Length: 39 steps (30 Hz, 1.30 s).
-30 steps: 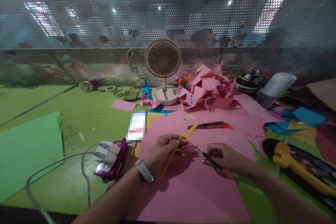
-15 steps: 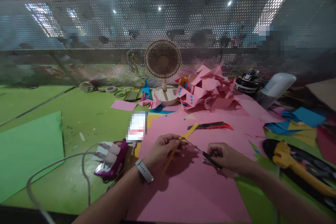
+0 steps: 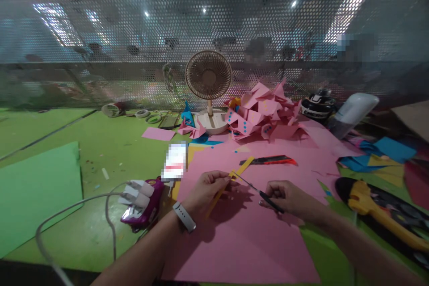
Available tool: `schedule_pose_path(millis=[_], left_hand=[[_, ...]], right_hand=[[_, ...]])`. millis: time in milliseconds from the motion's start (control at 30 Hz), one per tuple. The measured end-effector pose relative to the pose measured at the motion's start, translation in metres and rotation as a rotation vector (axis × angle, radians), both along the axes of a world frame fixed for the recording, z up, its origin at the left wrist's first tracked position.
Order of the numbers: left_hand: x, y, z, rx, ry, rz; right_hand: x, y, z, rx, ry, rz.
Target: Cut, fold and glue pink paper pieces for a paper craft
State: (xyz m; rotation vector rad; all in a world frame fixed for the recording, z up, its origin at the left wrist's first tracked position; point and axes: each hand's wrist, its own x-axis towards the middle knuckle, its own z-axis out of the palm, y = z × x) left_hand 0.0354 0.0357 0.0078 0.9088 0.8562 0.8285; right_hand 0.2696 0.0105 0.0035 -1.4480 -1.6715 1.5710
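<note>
My left hand (image 3: 214,185), with a white watch band (image 3: 184,217) at its wrist, pinches a narrow yellow paper strip (image 3: 246,167). The strip slants from lower left to upper right through the fingers. My right hand (image 3: 284,196) is closed around a slim tool with a black handle (image 3: 270,201) and a thin metal end; its exact kind is not clear. Its point meets the strip beside my left fingertips. Both hands are over a large pink paper sheet (image 3: 254,250). Just beyond them lies a red and black utility knife (image 3: 273,160).
Folded pink paper pieces (image 3: 261,111) are heaped at the back, next to a small fan (image 3: 209,76). A lit phone (image 3: 174,161) and a purple pouch-like item (image 3: 144,212) with white chargers lie left. A yellow-handled tool (image 3: 365,201) lies right. Green paper (image 3: 36,192) covers the far left.
Very little differs. The tool's point has shifted slightly at the strip, and both hands hold nearly the same place. The strip stays in my left fingers.
</note>
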Motion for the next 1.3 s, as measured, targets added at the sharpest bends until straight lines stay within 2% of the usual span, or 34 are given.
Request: schedule_pose_path(millis=[200,800,1300], left_hand=[[0.001,0.0,0.005,-0.014,0.022,0.009],[-0.004,0.004,-0.001,0.007,-0.001,-0.011],[-0.004,0.003,-0.005,0.046,-0.017,-0.06]], right_hand=[[0.001,-0.001,-0.001,-0.01,0.022,-0.005],[0.001,0.003,0.003,0.01,0.034,-0.021],[-0.005,-0.005,0.01,-0.026,0.033,0.05]])
